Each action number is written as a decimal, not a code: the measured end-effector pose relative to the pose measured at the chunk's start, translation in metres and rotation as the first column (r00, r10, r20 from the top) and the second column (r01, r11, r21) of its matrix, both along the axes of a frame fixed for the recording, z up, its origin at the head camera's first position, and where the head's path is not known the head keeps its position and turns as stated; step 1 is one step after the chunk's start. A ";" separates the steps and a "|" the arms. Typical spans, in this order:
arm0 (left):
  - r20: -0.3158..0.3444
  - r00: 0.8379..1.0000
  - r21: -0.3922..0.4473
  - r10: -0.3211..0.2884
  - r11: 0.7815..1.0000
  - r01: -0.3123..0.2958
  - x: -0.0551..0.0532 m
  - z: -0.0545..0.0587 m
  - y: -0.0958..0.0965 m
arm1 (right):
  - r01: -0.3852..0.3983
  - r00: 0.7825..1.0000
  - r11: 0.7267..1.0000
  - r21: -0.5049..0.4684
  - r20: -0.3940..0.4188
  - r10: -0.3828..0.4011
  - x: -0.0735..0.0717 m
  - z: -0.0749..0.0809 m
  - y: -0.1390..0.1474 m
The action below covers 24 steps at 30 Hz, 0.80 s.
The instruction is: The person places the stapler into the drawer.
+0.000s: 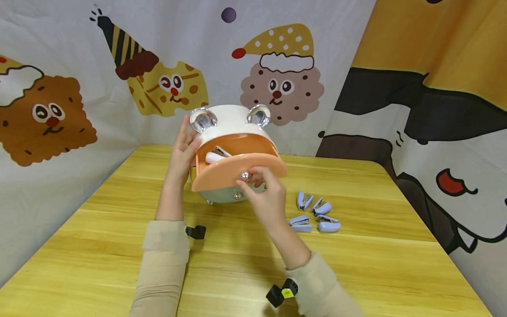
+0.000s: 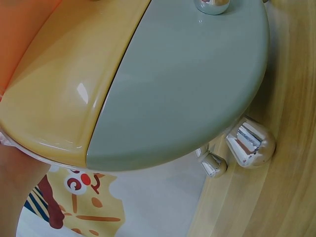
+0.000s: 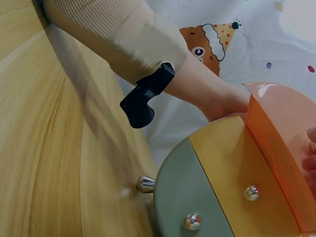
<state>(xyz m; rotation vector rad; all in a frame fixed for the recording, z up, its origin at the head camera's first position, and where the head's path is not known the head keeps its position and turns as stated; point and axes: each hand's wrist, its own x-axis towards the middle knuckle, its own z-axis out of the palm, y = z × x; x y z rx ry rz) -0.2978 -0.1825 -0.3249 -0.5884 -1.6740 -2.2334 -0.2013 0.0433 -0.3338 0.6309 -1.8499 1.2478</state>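
Observation:
A small round storage box (image 1: 231, 119) with a white top and silver ears stands on the table. Its orange top drawer (image 1: 214, 176) is pulled out, and a white stapler (image 1: 214, 157) lies inside. My right hand (image 1: 269, 193) pinches that drawer's silver knob (image 1: 245, 176) between thumb and fingers. Along the box's left side rests my left hand (image 1: 182, 152), fingers extended upward and thumb near the front edge. Below, the yellow drawer (image 3: 232, 163) and green drawer (image 2: 182, 84) are closed.
Several lilac mini staplers (image 1: 304, 201) lie grouped on the wooden table (image 1: 376, 273), right of the box. Silver feet (image 2: 251, 142) support the box. Behind the table hangs a curtain (image 1: 222, 53) with cartoon prints. Black wrist cameras (image 1: 196, 232) sit at both sleeves.

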 end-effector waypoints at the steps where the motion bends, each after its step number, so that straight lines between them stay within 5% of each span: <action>1: 0.000 1.000 -0.006 0.004 1.000 -0.004 0.000 0.000 0.000 | 0.000 1.000 1.000 -0.003 0.003 0.000 0.000 -0.001 -0.001; 11: -0.001 1.000 0.006 -0.009 1.000 0.009 0.000 0.001 0.000 | -0.030 1.000 0.999 -0.039 -0.008 0.030 -0.004 0.004 -0.003; 24: -0.003 1.000 0.008 -0.002 1.000 0.002 0.001 0.000 0.000 | -0.055 0.987 0.998 -0.004 0.153 0.055 -0.023 0.015 -0.008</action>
